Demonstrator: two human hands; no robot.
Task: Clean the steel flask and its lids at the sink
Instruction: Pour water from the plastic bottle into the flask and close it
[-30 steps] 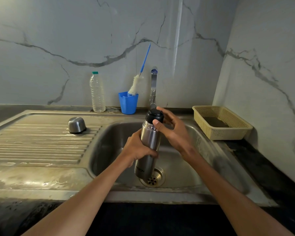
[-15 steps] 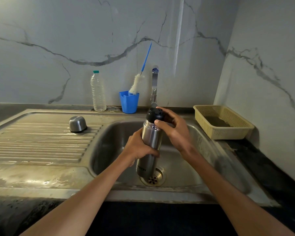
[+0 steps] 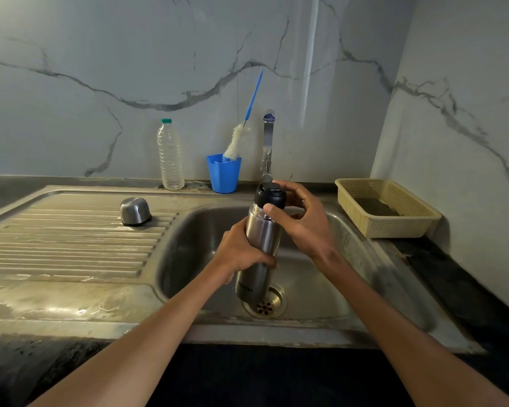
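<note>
While left hand (image 3: 241,254) grips the steel flask (image 3: 260,248) over the sink (image 3: 188,248), right hand (image 3: 301,221) fingers curl round its black inner lid (image 3: 269,196).

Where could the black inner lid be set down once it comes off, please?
Bare ribbed drainboard lies in front of the steel cap. The back ledge is crowded: plastic bottle, blue cup, tap. The basket fills the right corner.
</note>
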